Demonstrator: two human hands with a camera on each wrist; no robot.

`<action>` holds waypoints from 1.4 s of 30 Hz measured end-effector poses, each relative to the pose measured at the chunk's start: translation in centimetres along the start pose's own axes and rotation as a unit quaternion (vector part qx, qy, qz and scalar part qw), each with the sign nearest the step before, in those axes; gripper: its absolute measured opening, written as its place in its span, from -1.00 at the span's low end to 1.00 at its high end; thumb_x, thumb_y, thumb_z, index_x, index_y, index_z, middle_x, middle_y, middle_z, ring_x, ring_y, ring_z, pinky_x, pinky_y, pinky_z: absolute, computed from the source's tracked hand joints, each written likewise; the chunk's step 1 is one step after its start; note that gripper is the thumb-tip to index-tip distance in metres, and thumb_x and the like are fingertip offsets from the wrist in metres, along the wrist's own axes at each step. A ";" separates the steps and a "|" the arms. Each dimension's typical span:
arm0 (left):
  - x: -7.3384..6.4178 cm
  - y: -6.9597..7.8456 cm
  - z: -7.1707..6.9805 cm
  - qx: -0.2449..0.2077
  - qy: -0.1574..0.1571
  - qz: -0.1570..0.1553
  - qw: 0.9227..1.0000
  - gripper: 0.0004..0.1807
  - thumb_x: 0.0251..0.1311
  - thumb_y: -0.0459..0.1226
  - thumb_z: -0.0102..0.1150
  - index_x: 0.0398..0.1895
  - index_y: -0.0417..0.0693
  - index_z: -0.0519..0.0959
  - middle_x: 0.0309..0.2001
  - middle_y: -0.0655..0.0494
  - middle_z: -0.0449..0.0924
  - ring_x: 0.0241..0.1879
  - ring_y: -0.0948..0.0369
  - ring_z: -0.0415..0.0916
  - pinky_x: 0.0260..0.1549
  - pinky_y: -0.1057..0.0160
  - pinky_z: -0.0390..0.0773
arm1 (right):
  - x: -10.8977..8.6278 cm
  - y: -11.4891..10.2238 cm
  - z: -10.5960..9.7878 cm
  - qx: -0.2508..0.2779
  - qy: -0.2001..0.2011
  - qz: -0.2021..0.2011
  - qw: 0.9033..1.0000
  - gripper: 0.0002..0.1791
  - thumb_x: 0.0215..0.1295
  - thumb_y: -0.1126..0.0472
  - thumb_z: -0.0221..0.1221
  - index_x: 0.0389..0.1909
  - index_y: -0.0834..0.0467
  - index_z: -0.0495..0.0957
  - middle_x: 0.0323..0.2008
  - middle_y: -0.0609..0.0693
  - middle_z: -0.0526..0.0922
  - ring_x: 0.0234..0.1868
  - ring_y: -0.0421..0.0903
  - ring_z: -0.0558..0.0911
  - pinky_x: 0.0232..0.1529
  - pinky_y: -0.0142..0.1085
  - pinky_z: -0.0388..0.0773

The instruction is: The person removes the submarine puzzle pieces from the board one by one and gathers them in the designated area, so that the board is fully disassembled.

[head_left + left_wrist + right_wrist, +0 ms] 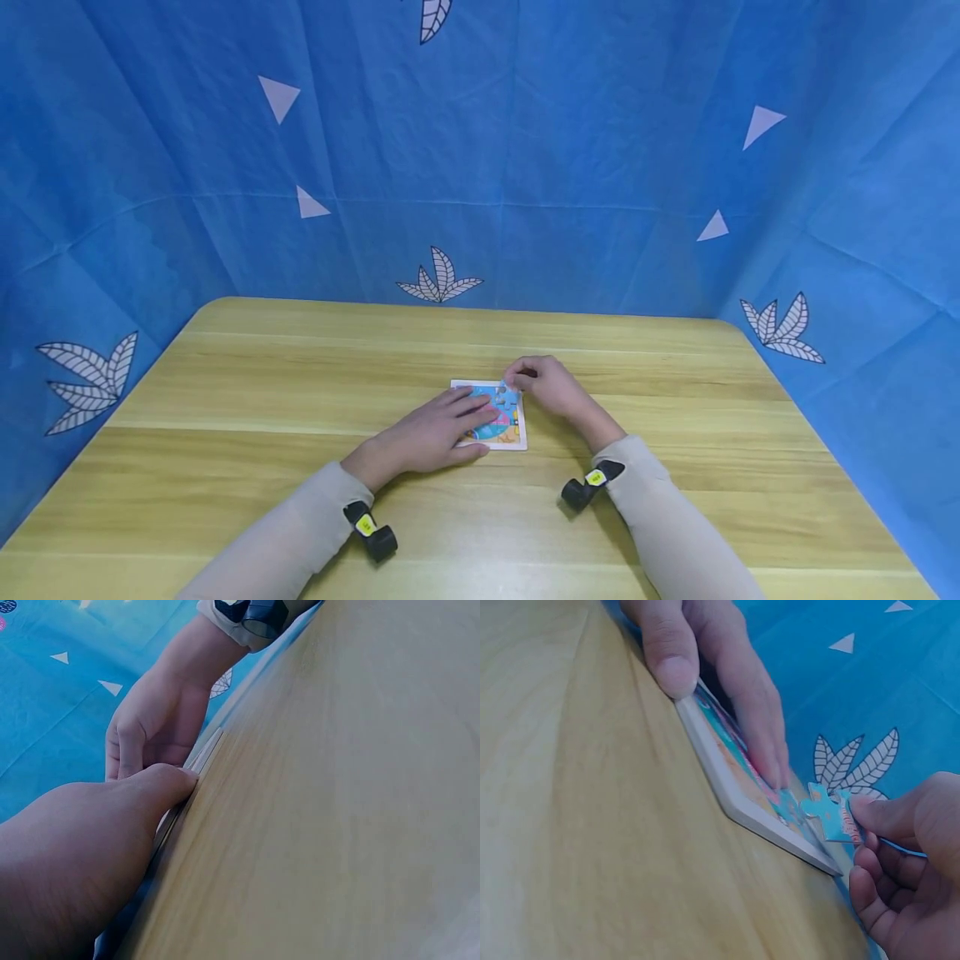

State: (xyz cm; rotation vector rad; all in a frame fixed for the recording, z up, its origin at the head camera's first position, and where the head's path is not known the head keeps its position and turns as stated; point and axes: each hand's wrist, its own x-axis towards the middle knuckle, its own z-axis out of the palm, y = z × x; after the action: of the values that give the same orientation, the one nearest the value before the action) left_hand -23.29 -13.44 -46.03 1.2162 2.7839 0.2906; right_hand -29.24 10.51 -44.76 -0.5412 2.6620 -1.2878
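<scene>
A small jigsaw puzzle with a white frame [524, 433] lies flat on the wooden table, its picture in blue, pink and sandy tones. My left hand [431, 435] rests on its left part with fingers spread and fairly straight, hiding much of the picture. In the right wrist view, the left thumb [676, 675] presses at the frame's near edge. My right hand [551, 387] pinches a blue jigsaw piece [829, 814] with an orange-red patterned edge between thumb and fingers. This piece is held tilted up over the frame's far right corner.
The light wooden table [300, 358] stretches out around the puzzle. A blue cloth [525, 150] with white triangles and leaf prints hangs behind it and at both sides. Black wrist cameras [381, 542] are strapped over both sleeves, low above the tabletop.
</scene>
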 end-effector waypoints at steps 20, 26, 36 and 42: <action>0.1 -0.3 0.2 -0.001 0.009 0.009 1.000 -0.33 0.43 0.20 -0.21 0.53 0.23 0.13 0.52 0.18 0.04 0.51 0.04 -0.15 0.46 0.08 -0.11 | -1.4 1.0 -3.4 0.006 0.015 0.017 1.000 -0.81 0.45 0.19 0.11 -0.18 0.16 0.67 -0.27 -0.02 0.64 -0.28 -0.06 0.51 -0.25 -0.24 0.50; 0.1 -0.3 0.0 0.000 0.009 0.005 1.000 -0.32 0.42 0.22 -0.22 0.53 0.24 0.14 0.52 0.18 0.04 0.51 0.04 -0.14 0.46 0.07 -0.09 | -2.2 2.1 -5.0 -0.022 0.016 0.021 0.999 -0.82 0.46 0.24 0.09 -0.21 0.19 0.66 -0.27 0.00 0.64 -0.25 -0.08 0.50 -0.22 -0.24 0.47; 0.0 -0.4 0.3 -0.001 0.011 0.007 1.000 -0.29 0.41 0.26 -0.27 0.53 0.23 0.13 0.52 0.17 0.04 0.50 0.05 -0.13 0.44 0.06 -0.03 | -3.6 4.6 -7.2 -0.048 0.013 0.026 0.998 -0.83 0.43 0.32 0.07 -0.27 0.21 0.65 -0.29 0.01 0.65 -0.24 -0.07 0.51 -0.15 -0.20 0.46; -0.1 -0.3 0.3 -0.013 0.016 0.004 1.000 -0.29 0.41 0.26 -0.25 0.53 0.24 0.14 0.51 0.19 0.05 0.51 0.05 -0.13 0.44 0.05 -0.02 | -4.2 5.9 -8.7 -0.072 0.006 0.032 0.997 -0.82 0.45 0.29 0.07 -0.25 0.21 0.64 -0.27 0.00 0.64 -0.24 -0.07 0.49 -0.18 -0.19 0.45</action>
State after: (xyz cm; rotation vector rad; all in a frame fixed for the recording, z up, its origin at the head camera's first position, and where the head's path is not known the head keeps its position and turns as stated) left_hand -23.44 -13.67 -46.41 1.2286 2.7936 0.3490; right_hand -29.22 21.82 -44.05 -0.4643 2.7727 -1.0914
